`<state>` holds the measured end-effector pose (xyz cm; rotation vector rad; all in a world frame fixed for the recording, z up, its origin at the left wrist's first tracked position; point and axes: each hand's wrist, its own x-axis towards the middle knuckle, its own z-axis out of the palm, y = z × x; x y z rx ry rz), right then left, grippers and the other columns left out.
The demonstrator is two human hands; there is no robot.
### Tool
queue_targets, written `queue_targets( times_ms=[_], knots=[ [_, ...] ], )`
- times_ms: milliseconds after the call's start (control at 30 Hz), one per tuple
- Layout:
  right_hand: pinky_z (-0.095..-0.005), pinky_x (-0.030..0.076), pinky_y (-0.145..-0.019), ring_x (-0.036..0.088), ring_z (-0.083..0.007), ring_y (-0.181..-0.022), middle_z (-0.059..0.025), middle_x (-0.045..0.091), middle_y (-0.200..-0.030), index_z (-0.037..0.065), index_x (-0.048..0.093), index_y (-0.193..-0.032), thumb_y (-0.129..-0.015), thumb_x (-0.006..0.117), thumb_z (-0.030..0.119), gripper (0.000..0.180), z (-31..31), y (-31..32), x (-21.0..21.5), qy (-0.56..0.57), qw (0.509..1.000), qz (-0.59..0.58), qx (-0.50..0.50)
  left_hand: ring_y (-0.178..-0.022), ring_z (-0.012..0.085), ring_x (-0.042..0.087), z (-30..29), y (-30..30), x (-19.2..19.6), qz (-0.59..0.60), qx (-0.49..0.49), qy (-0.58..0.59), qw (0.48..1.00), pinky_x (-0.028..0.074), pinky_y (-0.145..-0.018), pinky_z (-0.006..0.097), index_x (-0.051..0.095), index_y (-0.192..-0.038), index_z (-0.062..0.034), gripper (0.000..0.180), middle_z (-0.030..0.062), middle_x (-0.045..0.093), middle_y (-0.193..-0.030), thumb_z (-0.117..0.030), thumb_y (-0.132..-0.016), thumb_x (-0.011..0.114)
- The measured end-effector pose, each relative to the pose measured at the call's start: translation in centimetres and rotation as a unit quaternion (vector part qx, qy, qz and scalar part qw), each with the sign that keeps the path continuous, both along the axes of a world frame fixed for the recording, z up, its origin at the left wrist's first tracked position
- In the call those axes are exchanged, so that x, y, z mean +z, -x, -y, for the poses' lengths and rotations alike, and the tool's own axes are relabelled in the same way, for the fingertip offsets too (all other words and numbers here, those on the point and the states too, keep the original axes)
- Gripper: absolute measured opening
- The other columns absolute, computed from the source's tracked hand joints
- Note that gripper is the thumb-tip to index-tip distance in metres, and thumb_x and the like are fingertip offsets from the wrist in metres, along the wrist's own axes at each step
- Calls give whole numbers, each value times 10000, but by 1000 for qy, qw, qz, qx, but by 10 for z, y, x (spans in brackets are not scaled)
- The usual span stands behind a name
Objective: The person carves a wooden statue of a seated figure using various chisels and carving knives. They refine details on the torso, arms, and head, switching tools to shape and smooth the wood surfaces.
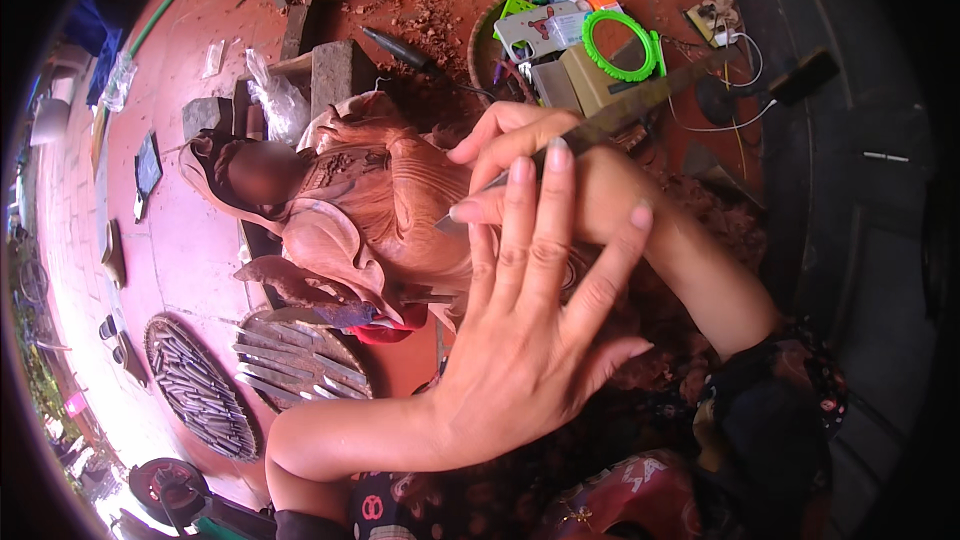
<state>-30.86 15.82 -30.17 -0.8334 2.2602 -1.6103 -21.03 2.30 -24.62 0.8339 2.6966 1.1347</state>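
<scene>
Carved reddish-brown wooden figure [415, 195], hooded and robed in pleated drapery, lying on its side or back, head toward the left; landmark for all that follows. Long, flat, dark metal tool [665, 90], its narrow end against or just above the figure's robe, its shank sloping up to the right, away from the figure. Right hand [597, 190], at the figure's right: fingers curled, thumb and fingers closed about the tool near its working end. Left hand [520, 340], at the figure's lower right: fingers extended and fanned, tips laid over the tool and the right hand; whether they press or merely rest cannot be told. Condition risks, as judged: a slip across the smooth folds, from slack guidance by those open left fingers, might score the pleats; too steep a push could chip a thin edge; a rocking figure would throw the tip off line, perhaps toward the fingertips near it. Beyond the figure: grey-brown squared wooden block [345, 70] just above; black pen-shaped tool [395, 47] above, among reddish wood chips [430, 20]; bright green toothed ring [590, 40], upper right; slim metal tools [195, 385] in a round woven tray [252, 437], lower left.
</scene>
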Motion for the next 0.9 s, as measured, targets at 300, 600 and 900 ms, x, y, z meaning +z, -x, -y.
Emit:
queue_targets(
  times_ms=[300, 600, 900],
  knots=[
    [-321, 512, -853, 671, -208, -965, -130, 716, -1009, 23, 744, -967, -841, 726, 262, 271, -3, 11, 16, -71, 995, 33, 57, -1449, 517, 143, 1, 12, -9, -12, 14, -26, 999, 227, -1141, 575, 280, -1521, -32, 822, 345, 122, -1558, -278, -860, 702],
    [-327, 550, -747, 680, -211, -848, -141, 682, -981, 16, 732, -878, -784, 813, 150, 182, 0, 10, 4, -19, 999, 16, 37, -1444, 521, 148, 3, 3, -4, -9, 10, -17, 1000, 226, -1136, 592, 287, -1536, -107, 791, 348, 121, -1556, -275, -871, 681],
    [-300, 555, -729, 691, -202, -841, -131, 716, -937, -34, 717, -919, -820, 780, 143, 212, -4, 22, 5, -7, 995, 76, 59, -1446, 512, 156, 4, 5, -4, -11, 6, 5, 1000, 232, -1135, 588, 316, -1527, -118, 816, 345, 115, -1560, -290, -835, 713]
  ],
)
